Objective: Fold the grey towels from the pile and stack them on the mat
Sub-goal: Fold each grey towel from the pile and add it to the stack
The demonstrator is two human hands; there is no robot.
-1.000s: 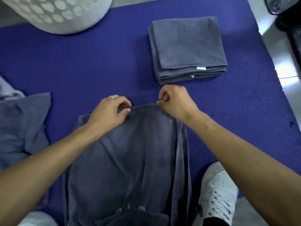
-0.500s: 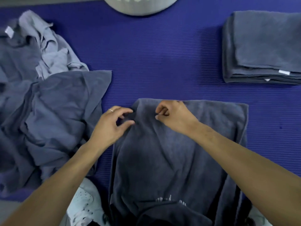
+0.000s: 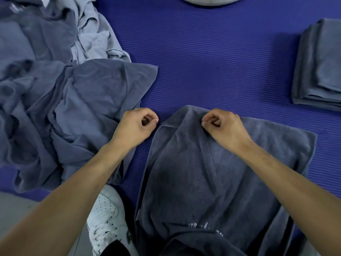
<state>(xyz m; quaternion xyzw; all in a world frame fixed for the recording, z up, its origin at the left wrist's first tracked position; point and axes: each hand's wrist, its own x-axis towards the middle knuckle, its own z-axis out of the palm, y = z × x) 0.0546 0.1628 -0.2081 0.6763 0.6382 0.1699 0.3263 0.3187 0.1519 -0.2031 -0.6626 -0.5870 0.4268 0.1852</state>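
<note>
A dark grey towel [image 3: 212,182] lies partly folded on the blue mat [image 3: 212,61], its near end running down toward my body. My right hand [image 3: 224,129] sits at the towel's far edge with curled fingers pinching the cloth. Just left of that towel, my left hand [image 3: 137,125] hovers with fingers curled and holds nothing, over the edge of the loose pile of grey towels [image 3: 60,93]. A neat stack of folded grey towels [image 3: 319,67] rests at the mat's right side.
The rim of a white laundry basket [image 3: 210,0] shows at the top edge. My white shoe [image 3: 106,217] stands on the grey floor at the mat's near edge, between the pile and the towel.
My left hand has let go of the towel's far edge and moved left off it. The view has shifted further left, showing more of the pile and pushing the stack to the right.
</note>
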